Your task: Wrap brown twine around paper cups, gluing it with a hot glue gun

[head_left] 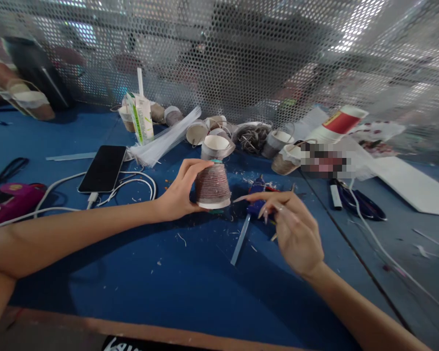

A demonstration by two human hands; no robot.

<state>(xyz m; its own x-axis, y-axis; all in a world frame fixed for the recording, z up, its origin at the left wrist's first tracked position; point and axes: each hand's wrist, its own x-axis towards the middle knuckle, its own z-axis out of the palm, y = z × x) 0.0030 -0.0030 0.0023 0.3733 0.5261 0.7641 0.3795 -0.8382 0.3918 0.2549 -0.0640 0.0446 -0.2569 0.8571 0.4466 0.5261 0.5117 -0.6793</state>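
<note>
A cord-wrapped paper cup (212,186), upside down with its white rim at the bottom, is held up over the blue table. My left hand (185,192) grips it, thumb at the rim and fingers over the narrow top end. To the right of the cup is my right hand (294,226), its index finger pointing towards the rim without touching it and its other fingers loosely bent. I see nothing held in it. Beneath those fingers lies a blue tool that looks like a glue gun (255,207), partly hidden. A clear glue stick (240,241) extends from it towards me.
Several small handled cups (215,145) stand along a perforated metal screen (219,58). On the left are a phone (103,168) with a white cable, a magenta tool (16,200) and a bundle of clear sticks (164,141). Scissors (366,202) lie at the right.
</note>
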